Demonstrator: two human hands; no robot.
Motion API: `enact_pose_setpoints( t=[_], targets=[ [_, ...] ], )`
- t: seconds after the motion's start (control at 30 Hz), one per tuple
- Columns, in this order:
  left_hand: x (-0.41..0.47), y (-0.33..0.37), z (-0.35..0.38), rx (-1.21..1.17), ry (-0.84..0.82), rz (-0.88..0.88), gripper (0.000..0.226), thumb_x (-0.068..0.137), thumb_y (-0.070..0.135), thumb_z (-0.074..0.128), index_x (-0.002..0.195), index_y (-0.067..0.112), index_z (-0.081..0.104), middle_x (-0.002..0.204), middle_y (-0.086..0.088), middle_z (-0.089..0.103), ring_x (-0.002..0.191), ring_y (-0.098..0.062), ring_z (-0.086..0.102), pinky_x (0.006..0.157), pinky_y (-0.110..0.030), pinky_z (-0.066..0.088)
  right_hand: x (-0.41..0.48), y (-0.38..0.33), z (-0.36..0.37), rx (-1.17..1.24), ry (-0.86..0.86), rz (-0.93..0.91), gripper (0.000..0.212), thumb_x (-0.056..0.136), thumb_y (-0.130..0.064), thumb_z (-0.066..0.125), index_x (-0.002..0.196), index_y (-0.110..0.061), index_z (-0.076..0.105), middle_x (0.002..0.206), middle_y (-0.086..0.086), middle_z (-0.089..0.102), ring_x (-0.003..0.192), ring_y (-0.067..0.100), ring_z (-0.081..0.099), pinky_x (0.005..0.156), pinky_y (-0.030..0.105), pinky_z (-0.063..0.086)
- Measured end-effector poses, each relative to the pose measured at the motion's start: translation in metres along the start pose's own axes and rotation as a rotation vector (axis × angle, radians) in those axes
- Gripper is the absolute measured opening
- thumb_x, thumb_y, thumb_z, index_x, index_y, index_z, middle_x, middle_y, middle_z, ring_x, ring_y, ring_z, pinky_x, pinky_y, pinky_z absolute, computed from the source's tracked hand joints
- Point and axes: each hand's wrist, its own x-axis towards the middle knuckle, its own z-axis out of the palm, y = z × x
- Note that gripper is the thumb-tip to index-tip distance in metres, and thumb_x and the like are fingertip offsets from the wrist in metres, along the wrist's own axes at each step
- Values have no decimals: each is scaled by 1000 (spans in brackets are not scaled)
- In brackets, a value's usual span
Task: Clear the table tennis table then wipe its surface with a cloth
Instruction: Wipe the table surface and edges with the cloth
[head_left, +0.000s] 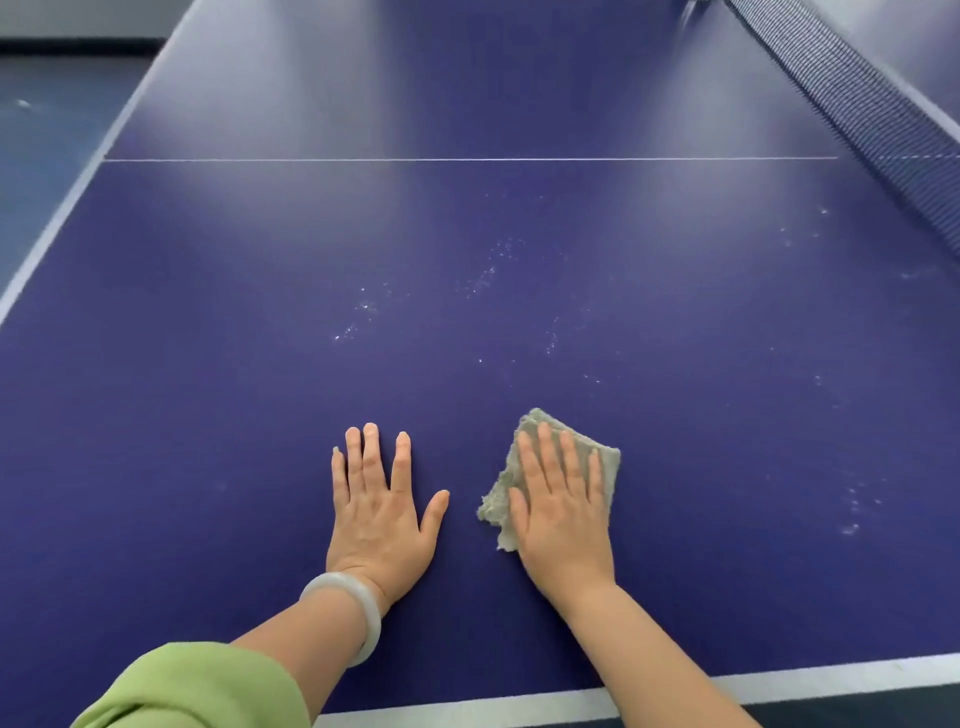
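While no objects remain on the surface (208, 415), we press the cloth (608, 457) flat-fingered with the right hand (563, 514), dust specks (488, 275) outstanding.

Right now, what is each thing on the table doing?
table, dusty with white specks ahead of the hands
net, up and stretched tight
left hand, flat on the table, fingers straight, holding nothing
right hand, flat, pressing on the cloth
cloth, crumpled, under the right hand
bracelet, on the left wrist

Right hand (563, 514) presses grey cloth (501, 506) flat on blue table (208, 415); left hand (382, 512) flat beside.
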Motion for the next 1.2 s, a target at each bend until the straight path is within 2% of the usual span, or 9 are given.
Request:
enact_pose_setpoints(
  t=[0.13, 0.3, 0.37, 0.7, 0.8, 0.87, 1.07, 1.13, 1.2],
  targets=[
    [1, -1, 1, 6, -5, 3, 85, 89, 66, 2, 156, 15, 12, 162, -21, -1, 149, -34, -16, 122, -51, -4, 51, 28, -8, -43, -102, -193, 59, 104, -46, 15, 154, -34, -13, 161, -13, -20, 148, 10, -22, 121, 41, -14],
    [0, -1, 2, -19, -1, 9, 84, 90, 65, 6, 156, 14, 14, 162, -22, -1, 149, -35, -15, 122, -52, -3, 9, 116, -22, 55, -1, 450, 57, 103, -44, 8, 155, -28, -6, 165, -3, -7, 152, 15, -11, 122, 47, -5],
    [0, -2, 3, -17, -3, 7, 83, 91, 65, 8, 156, 14, 15, 162, -22, -1, 149, -35, -15, 121, -53, -3, -16, 104, -20, 22, 22, 529, 66, 97, -48, 2, 156, -21, 1, 165, 2, -3, 152, 22, -5, 122, 51, -2],
    [1, -2, 4, 5, -1, -1, 82, 92, 66, 10, 157, 15, 14, 163, -20, 1, 150, -33, -14, 122, -53, 3, 113, -58, -4, 34, -105, -211, 57, 106, -39, 17, 157, -27, -6, 164, -6, -16, 150, 17, -20, 118, 43, -20],
    [1, -2, 4, 0, 2, 5, 83, 92, 67, 10, 156, 15, 14, 163, -20, 1, 150, -32, -14, 122, -53, 2, 134, -50, -7, 6, -130, -368, 55, 106, -39, 16, 157, -30, -4, 164, -9, -12, 150, 13, -17, 118, 41, -19],
    [1, -2, 4, 5, 4, 10, 83, 92, 66, 11, 156, 15, 15, 162, -21, 2, 150, -33, -13, 122, -53, 2, 140, -4, -12, -3, -84, -241, 55, 106, -40, 14, 156, -32, -5, 164, -11, -12, 150, 11, -16, 120, 41, -17],
    [1, -1, 5, 0, -11, 6, 83, 91, 66, 6, 157, 15, 10, 162, -21, -3, 149, -35, -18, 121, -53, -2, 106, 142, -37, 129, 47, 668, 59, 104, -41, 17, 158, -23, 5, 166, 0, -3, 152, 21, -6, 121, 51, -6],
    [0, -1, 4, 9, -13, 6, 83, 91, 66, 6, 156, 15, 12, 162, -22, -2, 149, -35, -17, 121, -53, -2, 90, 118, -32, 165, 108, 765, 60, 104, -39, 22, 158, -18, 8, 166, 5, 1, 152, 26, -2, 121, 53, -5],
    [1, -1, 2, -1, 1, 3, 83, 91, 65, 9, 155, 14, 18, 162, -22, 4, 150, -36, -11, 122, -54, 1, 74, 69, -21, 108, 107, 636, 61, 104, -39, 19, 158, -18, 0, 165, 5, -5, 152, 25, -6, 121, 52, -7]
  ],
)
